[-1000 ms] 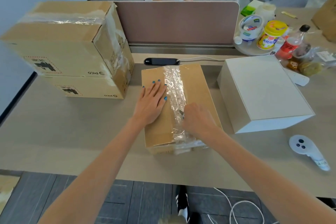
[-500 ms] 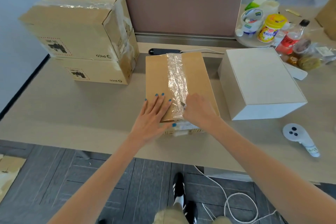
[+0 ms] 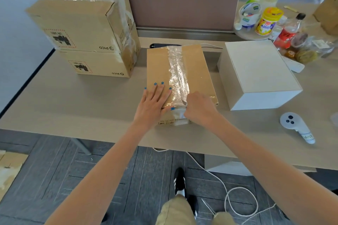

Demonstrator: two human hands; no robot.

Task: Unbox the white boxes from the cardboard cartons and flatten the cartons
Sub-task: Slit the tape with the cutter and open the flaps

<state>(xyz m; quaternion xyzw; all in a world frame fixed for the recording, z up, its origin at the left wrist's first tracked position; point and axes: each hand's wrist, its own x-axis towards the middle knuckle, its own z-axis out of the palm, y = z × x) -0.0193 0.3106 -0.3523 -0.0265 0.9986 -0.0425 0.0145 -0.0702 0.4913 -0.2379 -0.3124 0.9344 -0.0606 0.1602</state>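
A single wide-angle camera, worn on the person's head, gave the only view, and it looked forward and steeply down across the desk (image 3: 54, 106). It sat close, with the carton (image 3: 193, 71) near mid-frame within arm's reach. The divider (image 3: 182, 9) at the desk's far edge lay along the top, while the floor (image 3: 73, 179) and the person's shoes (image 3: 179, 179) filled the bottom.
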